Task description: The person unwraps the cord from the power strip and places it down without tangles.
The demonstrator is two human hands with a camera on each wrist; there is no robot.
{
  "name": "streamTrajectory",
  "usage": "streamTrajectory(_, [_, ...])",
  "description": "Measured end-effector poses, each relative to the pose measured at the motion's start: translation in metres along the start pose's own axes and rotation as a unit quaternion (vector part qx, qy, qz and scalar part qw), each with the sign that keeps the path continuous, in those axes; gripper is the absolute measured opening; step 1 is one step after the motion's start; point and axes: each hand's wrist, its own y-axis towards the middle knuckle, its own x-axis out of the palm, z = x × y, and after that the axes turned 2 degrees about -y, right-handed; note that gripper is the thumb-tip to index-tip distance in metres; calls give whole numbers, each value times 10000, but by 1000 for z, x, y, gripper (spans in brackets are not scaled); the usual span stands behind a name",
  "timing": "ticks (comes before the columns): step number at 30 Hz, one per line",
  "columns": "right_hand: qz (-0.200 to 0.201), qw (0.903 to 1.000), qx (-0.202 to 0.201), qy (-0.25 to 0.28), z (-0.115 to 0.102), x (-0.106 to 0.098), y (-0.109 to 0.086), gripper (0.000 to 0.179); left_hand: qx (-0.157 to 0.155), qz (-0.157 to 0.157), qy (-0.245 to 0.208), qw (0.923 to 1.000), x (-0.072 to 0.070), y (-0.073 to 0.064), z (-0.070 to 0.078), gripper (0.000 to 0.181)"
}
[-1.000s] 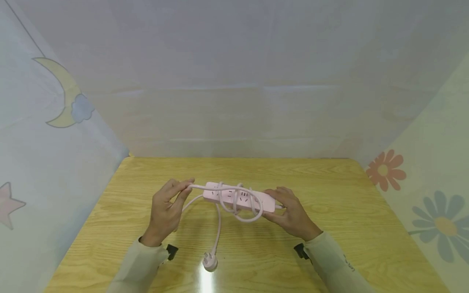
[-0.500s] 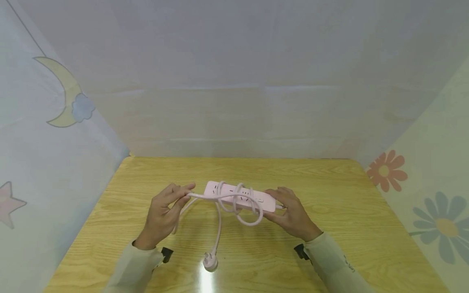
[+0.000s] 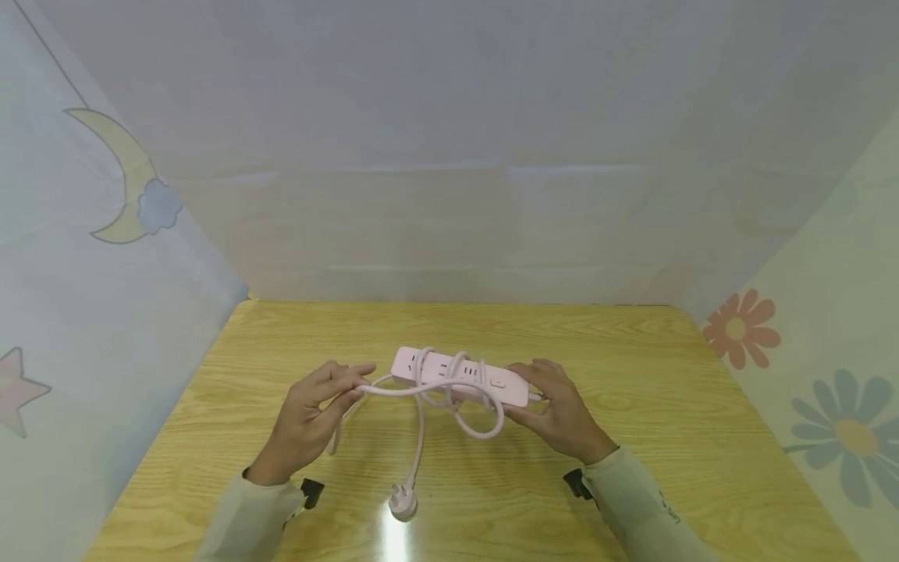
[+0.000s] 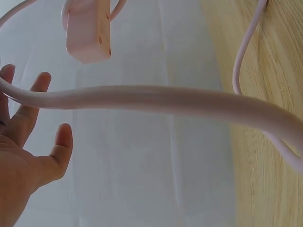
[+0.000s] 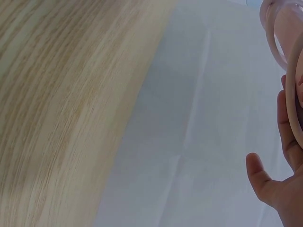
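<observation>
In the head view a pink power strip (image 3: pixel 460 376) is held up above the table, tilted slightly down to the right. Its cord (image 3: pixel 403 390) winds loosely around it in several loops. My right hand (image 3: pixel 558 410) grips the strip's right end, thumb below and fingers above. My left hand (image 3: pixel 312 414) holds a stretch of cord between thumb and fingers, left of the strip. From the strip's left part the cord's free end hangs down to a plug (image 3: pixel 403 501). The left wrist view shows the cord (image 4: pixel 151 100) crossing close to the camera.
A wood-grain table (image 3: pixel 632 336) lies under the hands. Pale cloth walls surround it, with a moon (image 3: pixel 119 172) printed at the left and flowers (image 3: pixel 853 433) at the right. A slack cord loop (image 3: pixel 333 443) hangs beside the left hand.
My left hand has lowered a little toward me with its length of cord, which now sags across the strip's front edge. The right hand and the strip have hardly moved.
</observation>
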Motion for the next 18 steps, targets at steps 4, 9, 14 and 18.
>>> streamTrajectory(4, [32,9999,-160,-5,2,1,1,43,-138,-145,-79,9998,-2,-3,1,20])
streamTrajectory(9, [104,9997,-224,-38,2,1,1,44,-104,-321,-218,9992,-4,-4,1,23])
streamTrajectory(14, [121,9997,-199,-40,2,1,1,43,-87,-548,-427,9975,-4,-5,1,22])
streamTrajectory(18, [124,9997,-214,-17,2,2,1,44,-19,-668,-472,9966,-6,-7,-1,26])
